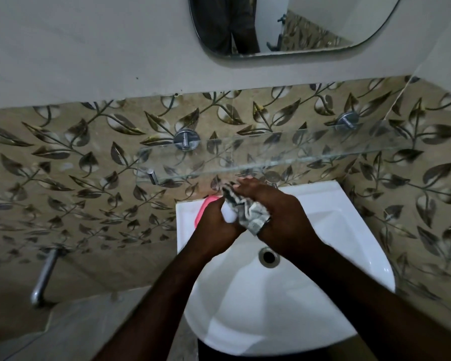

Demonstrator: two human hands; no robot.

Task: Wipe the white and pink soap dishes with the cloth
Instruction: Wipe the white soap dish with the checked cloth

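Above the back of the white sink point(362, 201), my left hand point(214, 225) grips the white soap dish point(229, 214), of which only a small rounded part shows. My right hand point(276, 212) holds a crumpled grey-and-white patterned cloth point(248, 209) and presses it against that dish. The pink soap dish point(205, 204) lies on the sink's back left corner, mostly hidden behind my left hand.
A glass shelf point(323, 152) on chrome mounts juts from the leaf-patterned tile wall just above my hands. The sink drain point(268, 257) lies below them. A chrome pipe point(43, 277) sticks out at the lower left. A mirror point(284, 24) hangs above.
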